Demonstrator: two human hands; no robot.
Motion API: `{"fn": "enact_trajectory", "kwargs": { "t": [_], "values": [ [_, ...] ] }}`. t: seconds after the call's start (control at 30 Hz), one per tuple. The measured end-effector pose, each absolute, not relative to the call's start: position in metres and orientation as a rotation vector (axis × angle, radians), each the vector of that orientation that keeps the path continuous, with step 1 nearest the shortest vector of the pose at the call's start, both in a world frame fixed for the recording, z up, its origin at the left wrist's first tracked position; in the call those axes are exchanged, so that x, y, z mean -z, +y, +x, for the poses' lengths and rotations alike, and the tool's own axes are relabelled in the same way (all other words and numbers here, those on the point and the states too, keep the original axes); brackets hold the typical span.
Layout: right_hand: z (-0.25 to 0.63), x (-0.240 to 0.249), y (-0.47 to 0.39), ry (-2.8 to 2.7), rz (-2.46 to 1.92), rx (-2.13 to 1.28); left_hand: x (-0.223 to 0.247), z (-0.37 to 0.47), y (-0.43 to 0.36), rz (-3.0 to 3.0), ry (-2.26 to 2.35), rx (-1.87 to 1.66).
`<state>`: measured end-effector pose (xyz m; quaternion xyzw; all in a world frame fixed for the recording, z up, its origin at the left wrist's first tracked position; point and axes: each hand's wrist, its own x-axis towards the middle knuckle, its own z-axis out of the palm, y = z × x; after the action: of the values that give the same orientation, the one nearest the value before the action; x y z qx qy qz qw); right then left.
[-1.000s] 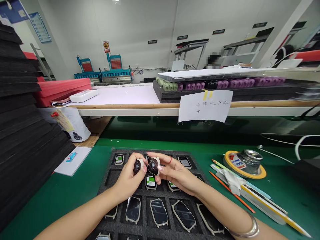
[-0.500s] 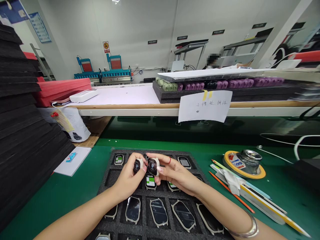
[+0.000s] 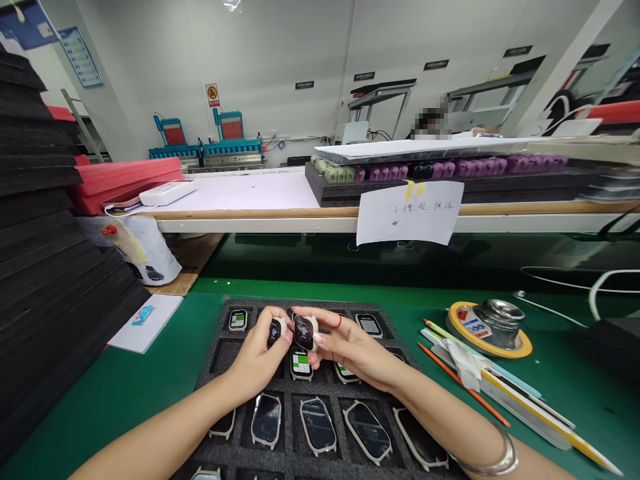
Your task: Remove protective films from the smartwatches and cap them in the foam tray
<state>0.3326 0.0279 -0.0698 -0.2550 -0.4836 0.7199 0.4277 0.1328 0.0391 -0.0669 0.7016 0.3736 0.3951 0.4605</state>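
Between thumb and fingers, my left hand (image 3: 263, 347) grips a smartwatch body (image 3: 275, 331) with a dark face and pale case. Close beside it, my right hand (image 3: 345, 343) holds a second smartwatch body (image 3: 305, 333), its dark screen tilted up. Both are strapless and held above a black foam tray (image 3: 290, 433). Several more watch bodies lie in the tray's pockets. One below my hands, a watch with a lit green-and-white screen (image 3: 301, 363), is partly covered by my fingers. In the nearer row, a watch with a dark screen (image 3: 318, 425) lies face up.
A yellow tape roll with a glass jar (image 3: 500, 320) stands at right, near an orange stick (image 3: 465, 385) and other slim tools. Black foam sheets (image 3: 60, 287) are stacked at left. A shelf edge (image 3: 260, 223) crosses ahead, with a handwritten paper (image 3: 410, 213) hanging from it.
Both hands stay in nearly the same place, still gripping the two watch bodies. The held screens look darker and show less detail than before.
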Motion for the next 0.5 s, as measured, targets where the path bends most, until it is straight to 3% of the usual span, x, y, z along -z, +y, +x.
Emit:
{"fn": "enact_trajectory", "kwargs": {
  "t": [0.5],
  "values": [
    [0.3306,0.0778,0.0357,-1.142,-0.759,-1.596,0.0739,0.1376,0.0435,1.558,0.962,-0.965]
  ]
}}
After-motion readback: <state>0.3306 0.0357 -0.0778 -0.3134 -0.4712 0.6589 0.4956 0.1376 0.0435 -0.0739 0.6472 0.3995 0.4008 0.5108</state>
